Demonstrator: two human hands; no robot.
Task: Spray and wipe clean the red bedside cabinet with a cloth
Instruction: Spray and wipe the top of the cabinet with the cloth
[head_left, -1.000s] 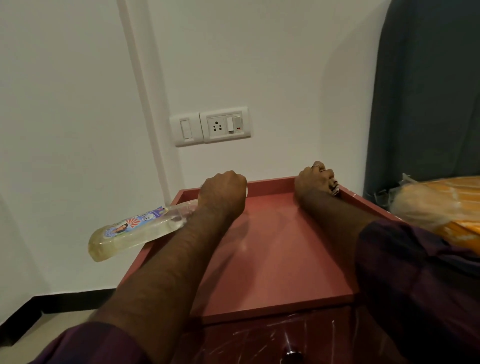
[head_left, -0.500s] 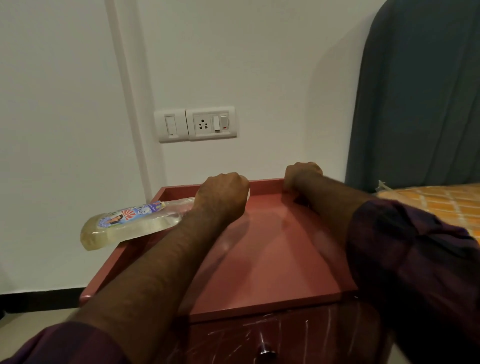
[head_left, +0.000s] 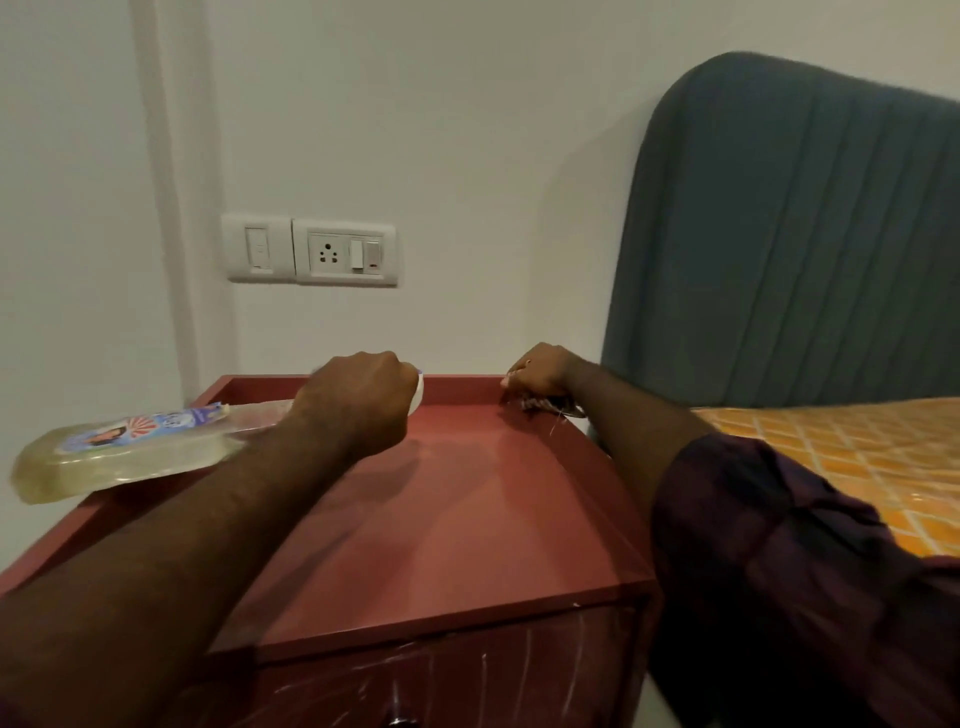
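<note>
The red bedside cabinet (head_left: 467, 519) fills the lower middle of the head view, its flat top edged by a raised rim. My left hand (head_left: 358, 400) grips the neck of a clear spray bottle (head_left: 119, 457) of yellowish liquid, which lies sideways with its base sticking out over the cabinet's left edge and its white nozzle peeking past my knuckles. My right hand (head_left: 540, 376) holds a bunched cloth (head_left: 545, 405) against the back right corner of the top. Most of the cloth is hidden under that hand.
A white wall with a switch and socket plate (head_left: 311, 252) stands behind the cabinet. A blue padded headboard (head_left: 789, 234) and an orange patterned mattress (head_left: 841, 457) lie directly to the right. The scratched drawer front (head_left: 441, 680) shows below the top.
My right hand with the cloth slid left along the back rim and is now back near the right corner. The camera view shifted, showing more of the headboard. The left hand and bottle stayed put.
</note>
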